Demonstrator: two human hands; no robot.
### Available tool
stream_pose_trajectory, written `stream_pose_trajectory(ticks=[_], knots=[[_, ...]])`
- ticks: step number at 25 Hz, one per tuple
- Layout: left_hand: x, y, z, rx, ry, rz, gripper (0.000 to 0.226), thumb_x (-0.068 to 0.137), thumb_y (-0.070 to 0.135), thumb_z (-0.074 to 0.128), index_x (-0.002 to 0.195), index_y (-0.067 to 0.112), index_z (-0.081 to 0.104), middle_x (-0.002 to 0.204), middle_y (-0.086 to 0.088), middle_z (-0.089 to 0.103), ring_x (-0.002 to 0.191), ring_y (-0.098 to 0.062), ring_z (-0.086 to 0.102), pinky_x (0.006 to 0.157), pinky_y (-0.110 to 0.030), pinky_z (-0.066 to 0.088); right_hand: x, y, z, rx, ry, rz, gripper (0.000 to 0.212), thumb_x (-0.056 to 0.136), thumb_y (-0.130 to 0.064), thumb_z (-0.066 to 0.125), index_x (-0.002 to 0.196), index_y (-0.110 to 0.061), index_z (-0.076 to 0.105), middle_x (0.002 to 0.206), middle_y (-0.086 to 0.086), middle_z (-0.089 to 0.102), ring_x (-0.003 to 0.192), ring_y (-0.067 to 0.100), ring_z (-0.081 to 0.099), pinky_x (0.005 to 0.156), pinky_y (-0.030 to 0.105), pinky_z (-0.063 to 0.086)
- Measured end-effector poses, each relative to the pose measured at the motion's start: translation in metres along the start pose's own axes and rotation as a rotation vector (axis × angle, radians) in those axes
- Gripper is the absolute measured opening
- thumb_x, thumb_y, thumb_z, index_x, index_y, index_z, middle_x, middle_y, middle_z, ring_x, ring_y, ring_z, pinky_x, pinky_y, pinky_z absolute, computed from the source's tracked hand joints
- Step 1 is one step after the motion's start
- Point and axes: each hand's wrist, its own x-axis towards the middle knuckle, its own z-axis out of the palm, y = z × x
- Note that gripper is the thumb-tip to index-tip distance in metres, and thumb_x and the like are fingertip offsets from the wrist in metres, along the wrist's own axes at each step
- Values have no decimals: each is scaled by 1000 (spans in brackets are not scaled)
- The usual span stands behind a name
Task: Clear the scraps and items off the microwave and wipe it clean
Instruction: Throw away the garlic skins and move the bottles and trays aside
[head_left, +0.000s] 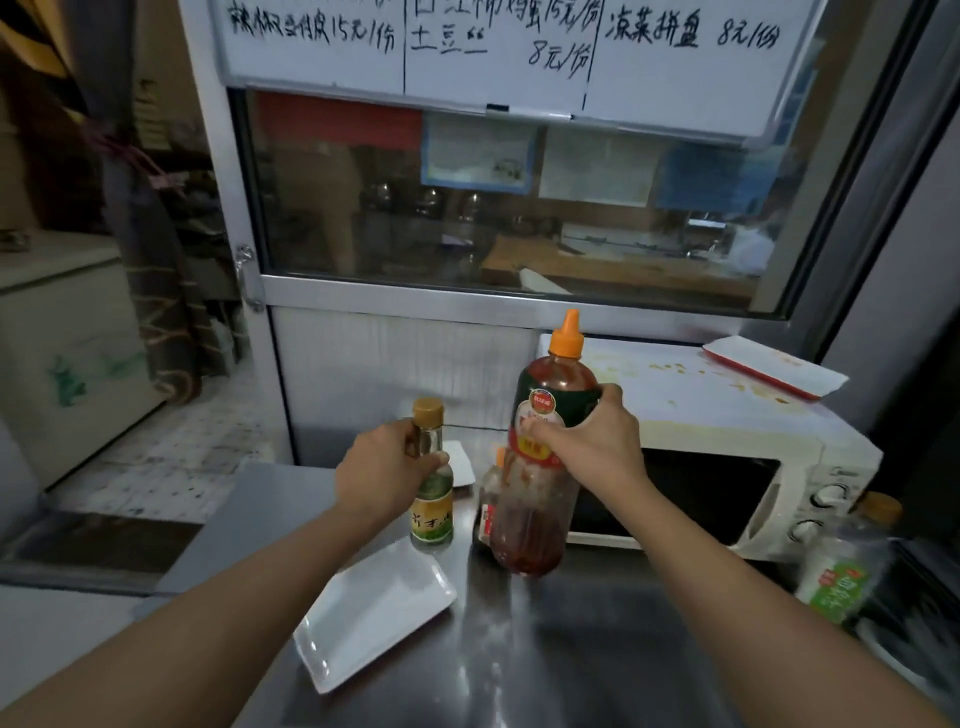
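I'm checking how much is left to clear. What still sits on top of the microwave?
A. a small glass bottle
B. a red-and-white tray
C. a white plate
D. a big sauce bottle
B: only the tray lies on the microwave, near its back right corner amid food stains; the hands hold both bottles over the counter, where the plate lies.

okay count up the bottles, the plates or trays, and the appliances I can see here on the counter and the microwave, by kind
Bottles: 4: small bottle in left hand, big sauce bottle in right hand, one behind it, green-label bottle.
Plates/trays: 3: white plate, small dish, red-rimmed tray.
Appliances: 1: microwave.
Total: 8
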Motion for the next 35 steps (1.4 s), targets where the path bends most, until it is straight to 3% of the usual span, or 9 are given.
stream_pose_trajectory(ticks=[3,6,12,15,20,27,35], knots=[[18,-23,-26,36,7,28,32,78,38,70,63,26,44,65,4,55,72,-24,58,64,-34,47,7,-31,25,24,8,-5,80,55,-51,80,118,-18,43,111,1,59,99,23,61,83,44,55],[37,-39,-45,54,25,51,34,79,38,69,63,27,42,62,8,50,67,-20,54,58,-28,40,22,-54,44,62,31,-8,78,56,-50,80,117,-18,44,110,1,60,99,22,61,84,44,55],[92,-62,-50,49,11,44,26,80,39,68,71,22,50,65,4,56,68,-20,59,63,-32,50,72,-68,80,102,81,13,75,59,-44,82,118,-18,43,112,0,60,101,22,61,86,43,54],[123,-71,-37,36,21,36,26,80,39,68,70,23,50,63,6,54,66,-18,55,59,-28,42,106,-62,97,108,93,20,74,61,-42,82,119,-18,42,109,-2,58,101,22,61,82,38,54],[183,-88,3,13,29,-22,25,80,39,69,71,23,51,64,6,56,62,-12,54,57,-26,43,173,-38,136,126,69,35,76,64,-39,82,123,-20,38,105,-8,51,101,20,59,72,27,48],[244,-108,62,-38,-14,-58,30,80,39,68,65,25,46,62,6,54,58,-8,51,53,-25,37,235,0,178,114,23,79,79,66,-34,83,127,-18,37,123,1,55,113,24,56,87,34,49],[304,-130,109,-127,-137,22,32,81,35,67,61,26,43,55,7,48,54,-7,47,50,-23,32,273,34,213,23,71,147,78,65,-36,84,127,-15,43,123,3,55,111,20,56,81,25,45]])
